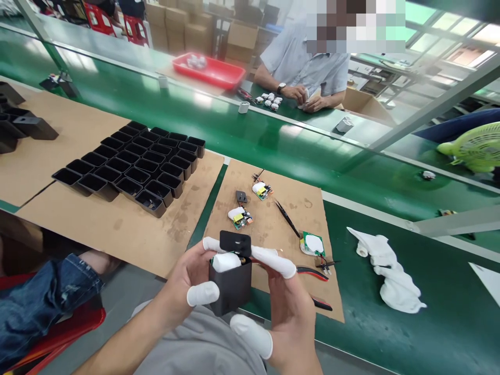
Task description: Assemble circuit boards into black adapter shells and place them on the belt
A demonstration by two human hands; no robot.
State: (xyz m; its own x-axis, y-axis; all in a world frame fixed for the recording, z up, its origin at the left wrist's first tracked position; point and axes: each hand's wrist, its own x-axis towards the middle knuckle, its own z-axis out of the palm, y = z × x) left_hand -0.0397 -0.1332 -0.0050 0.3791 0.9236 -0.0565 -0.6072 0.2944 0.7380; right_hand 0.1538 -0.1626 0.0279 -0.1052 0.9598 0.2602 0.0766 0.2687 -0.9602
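Observation:
Both my hands hold one black plastic housing [230, 286] close to my body, at the near edge of the bench. My left hand [187, 284] wraps its left side, thumb in a white finger cot on the front face. My right hand [287, 307] grips its right side, cotted fingers across the top. A white part and a bit of circuit board sit in the housing's open top, with a black plug plate [235, 242] standing above them. On the cardboard mat [297, 203] beyond lie two loose circuit boards [240, 217] [261, 190].
Black tweezers [287, 219], a small black cap [241, 197], a green board with a white pad [312, 244] and red-handled cutters [312, 273] lie on the mat. Rows of empty black housings [133, 166] stand left. White gloves [386, 271] lie right. A person works across the green conveyor [250, 130].

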